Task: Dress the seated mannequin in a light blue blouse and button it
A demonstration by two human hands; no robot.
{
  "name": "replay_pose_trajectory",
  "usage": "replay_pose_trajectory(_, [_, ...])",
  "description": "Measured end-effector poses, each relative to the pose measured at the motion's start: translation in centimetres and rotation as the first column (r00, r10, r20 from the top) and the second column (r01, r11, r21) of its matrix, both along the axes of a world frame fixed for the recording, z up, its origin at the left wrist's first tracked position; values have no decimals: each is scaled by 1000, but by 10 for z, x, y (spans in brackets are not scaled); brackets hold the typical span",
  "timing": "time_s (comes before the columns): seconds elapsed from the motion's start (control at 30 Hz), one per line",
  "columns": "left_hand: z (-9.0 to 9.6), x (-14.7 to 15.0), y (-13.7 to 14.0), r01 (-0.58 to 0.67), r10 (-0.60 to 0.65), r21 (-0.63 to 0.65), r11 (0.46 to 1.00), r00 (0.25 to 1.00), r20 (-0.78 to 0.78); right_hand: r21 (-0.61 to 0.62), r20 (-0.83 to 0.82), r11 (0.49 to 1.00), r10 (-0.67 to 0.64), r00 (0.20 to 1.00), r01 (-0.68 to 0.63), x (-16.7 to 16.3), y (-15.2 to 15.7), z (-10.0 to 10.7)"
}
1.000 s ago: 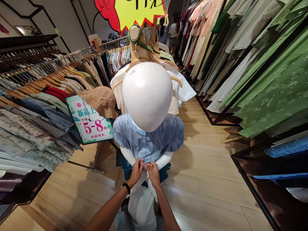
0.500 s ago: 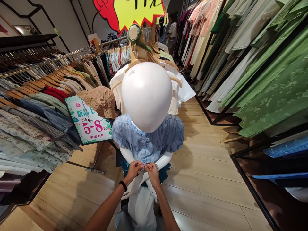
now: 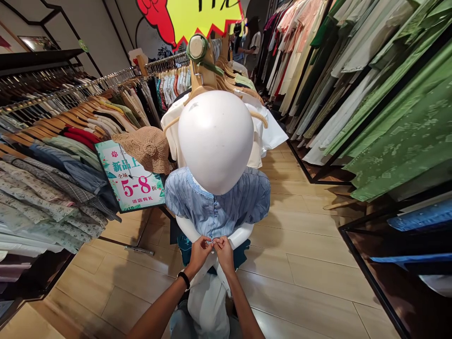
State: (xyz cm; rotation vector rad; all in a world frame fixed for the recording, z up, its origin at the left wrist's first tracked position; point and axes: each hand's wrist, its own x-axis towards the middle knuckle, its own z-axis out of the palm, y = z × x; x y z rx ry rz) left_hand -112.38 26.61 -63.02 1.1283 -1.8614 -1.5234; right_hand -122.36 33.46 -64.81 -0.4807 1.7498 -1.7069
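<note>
A white mannequin (image 3: 215, 141) stands right in front of me, seen from above, wearing a light blue striped blouse (image 3: 243, 200) with a row of small buttons down the front. My left hand (image 3: 198, 254), with a black band at the wrist, and my right hand (image 3: 223, 254) meet at the blouse's bottom hem. Both pinch the fabric at the lowest button, fingertips touching each other. Below the hem the mannequin's white arms and white trousers (image 3: 208, 301) show.
A clothes rack (image 3: 52, 155) with shirts on wooden hangers runs along the left, with a "5-8" sale sign (image 3: 132, 181) and a tan crochet hat (image 3: 146, 148). Green and white garments (image 3: 384, 108) hang on the right. People stand far down the aisle (image 3: 247, 47). Wooden floor lies between.
My hands stay at the hem of the blouse with only small finger shifts around the bottom button. My left forearm moved slightly.
</note>
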Motion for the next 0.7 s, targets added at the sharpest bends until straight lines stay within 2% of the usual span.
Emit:
replay_pose_trajectory(0.1, [3,0,1,-28,28,11,1000,999,18,-8,-6,1000,2,1000,-2,1,0,1])
replay_pose_trajectory(0.33, [6,-2,-3,-44,55,156,987,996,-64,-1,-14,1000,17,1000,-17,3,4,4])
replay_pose_trajectory(0.53, [-1,-3,-8,-109,156,343,933,981,-114,-87,92,994,78,993,-70,6,4,3])
replay_pose_trajectory(0.7, [2,-4,-7,-140,232,489,861,963,-134,41,-106,998,47,993,-43,9,7,4])
